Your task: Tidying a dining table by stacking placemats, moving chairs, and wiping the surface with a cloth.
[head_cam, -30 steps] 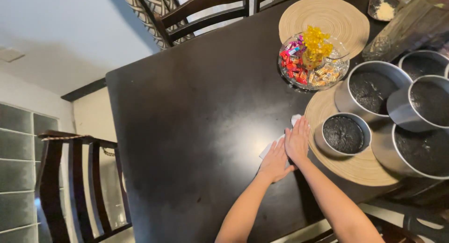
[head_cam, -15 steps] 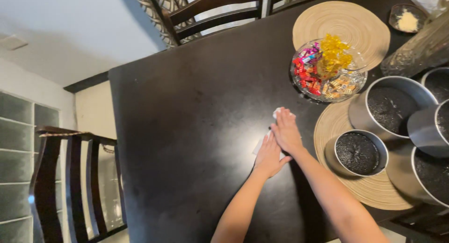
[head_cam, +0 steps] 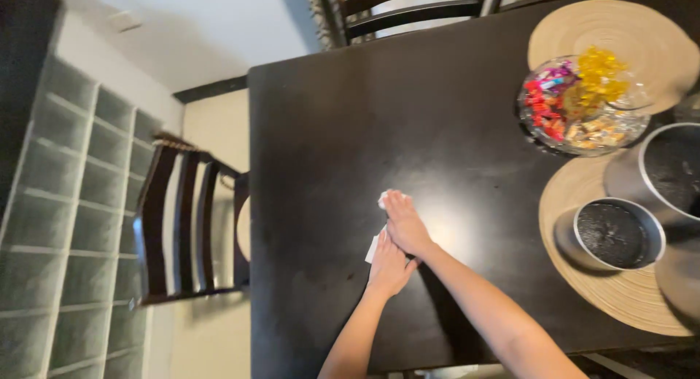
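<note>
- Two hands lie flat on a white cloth point(head_cam: 380, 222) on the dark table point(head_cam: 328, 131), a little left of the table's middle; a second ago they were pressing it farther right, right beside the near woven placemat point(head_cam: 576, 277), so hands and cloth have slid leftward, well apart from that mat.
- The left hand point(head_cam: 389, 266) is palm down on the cloth's near end, fingers straight and pressed together, thumb out to the right.
- The right hand point(head_cam: 405, 222) lies partly over the left, fingers straight and close together, covering the cloth's far end; neither hand pinches it.
- Only the cloth's edges show: a corner past the right fingertips and a strip left of the left hand. Its long axis runs near-to-far, leaning slightly right at the far end.
- Right of the hands, a small round cake tin point(head_cam: 616, 233) of dark cake sits on the near placemat, and a glass bowl of wrapped sweets point(head_cam: 580, 106) stands farther off.
</note>
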